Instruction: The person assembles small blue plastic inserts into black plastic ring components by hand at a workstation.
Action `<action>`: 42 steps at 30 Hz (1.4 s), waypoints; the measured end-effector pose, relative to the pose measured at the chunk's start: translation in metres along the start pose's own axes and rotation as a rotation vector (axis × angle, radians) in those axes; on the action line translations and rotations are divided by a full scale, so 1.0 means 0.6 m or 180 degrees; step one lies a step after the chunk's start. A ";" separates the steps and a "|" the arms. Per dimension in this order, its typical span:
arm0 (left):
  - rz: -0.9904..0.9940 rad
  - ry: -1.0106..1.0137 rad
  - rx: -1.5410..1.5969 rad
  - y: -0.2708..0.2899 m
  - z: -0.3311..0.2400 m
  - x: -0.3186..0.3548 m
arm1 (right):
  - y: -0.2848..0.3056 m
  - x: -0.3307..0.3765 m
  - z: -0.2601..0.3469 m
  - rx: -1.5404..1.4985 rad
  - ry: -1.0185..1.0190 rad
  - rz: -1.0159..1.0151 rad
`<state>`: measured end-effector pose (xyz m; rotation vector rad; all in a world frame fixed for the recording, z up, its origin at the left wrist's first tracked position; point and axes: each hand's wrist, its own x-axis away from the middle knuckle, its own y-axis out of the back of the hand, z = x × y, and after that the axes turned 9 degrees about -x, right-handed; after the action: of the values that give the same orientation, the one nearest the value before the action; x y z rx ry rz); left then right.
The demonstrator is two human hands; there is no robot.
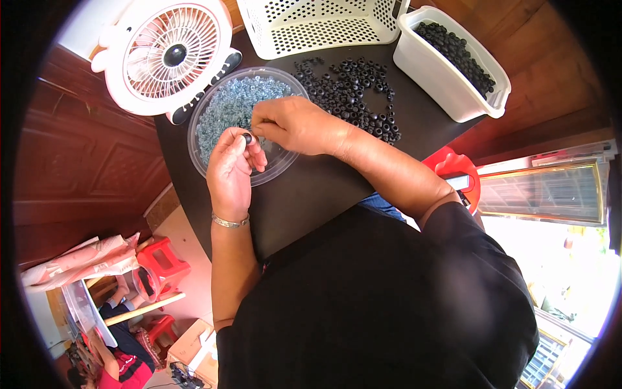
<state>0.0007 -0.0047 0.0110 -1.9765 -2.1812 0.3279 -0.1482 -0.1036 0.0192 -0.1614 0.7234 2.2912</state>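
From my remote seat, saw left hand (230, 165) pinching small black ring (247, 138) between thumb and fingers, over near rim of clear round dish (201, 152). Right hand (291, 123) met it from right, fingertips closed at ring; whether they held tiny clear piece, I could not tell. Dish held heap of clear bluish pieces (236, 104). Loose black rings (353, 91) lay on black bench (311, 194) just beside dish. White tub (447, 84) of more rings stood at right, white fan (172, 55) behind dish.
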 end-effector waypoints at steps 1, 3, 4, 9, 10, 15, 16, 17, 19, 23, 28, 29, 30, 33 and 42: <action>-0.0004 0.0001 0.0005 0.000 0.000 0.000 | -0.002 -0.001 -0.004 0.0050 0.0260 -0.0158; 0.0001 0.0017 0.0107 0.000 0.000 0.001 | 0.000 -0.002 -0.007 0.0163 0.0516 -0.0241; -0.0005 0.0013 0.0110 0.003 0.001 0.001 | 0.001 -0.004 -0.006 0.0273 0.0780 -0.0326; -0.0062 -0.0137 0.0137 0.012 0.004 0.001 | 0.011 -0.005 0.006 -0.0135 0.0439 -0.0507; -0.0069 -0.0144 0.0137 0.007 0.002 0.001 | 0.011 -0.006 0.005 -0.0354 0.0345 -0.0500; -0.0395 -0.0572 -0.0770 -0.009 0.002 0.000 | 0.013 -0.004 0.005 -0.0102 0.0253 -0.0292; -0.0399 -0.0572 -0.0771 -0.009 0.005 0.000 | 0.013 -0.003 0.006 -0.0062 0.0194 -0.0318; -0.0314 -0.0686 -0.0982 -0.009 0.008 0.000 | 0.014 -0.004 0.007 -0.0064 0.0194 -0.0315; -0.0225 -0.0797 -0.1194 -0.009 0.012 -0.001 | 0.019 -0.003 0.009 0.0118 0.0007 -0.0077; -0.0144 -0.1573 -0.2515 -0.018 0.004 -0.002 | 0.023 -0.007 -0.003 0.0000 -0.0137 0.0316; 0.0050 -0.0436 -0.1555 -0.020 0.001 0.007 | 0.024 -0.009 -0.003 -0.1154 -0.0781 0.0673; 0.0043 -0.0439 -0.1555 -0.016 0.000 0.005 | 0.024 -0.008 -0.004 -0.1152 -0.0777 0.0680; 0.0094 -0.0324 -0.1216 -0.009 -0.002 0.003 | 0.022 -0.008 -0.006 -0.0980 -0.0607 0.0659; 0.0120 -0.0109 -0.0804 -0.006 -0.004 0.002 | 0.015 -0.003 -0.006 -0.0511 -0.0318 0.0431; 0.0277 0.0041 0.0579 0.010 0.005 -0.003 | 0.012 -0.004 0.011 -0.0448 -0.0050 -0.0122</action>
<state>0.0059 -0.0061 0.0065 -1.9704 -1.9836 0.5053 -0.1510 -0.1059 0.0285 -0.2205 0.5464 2.3042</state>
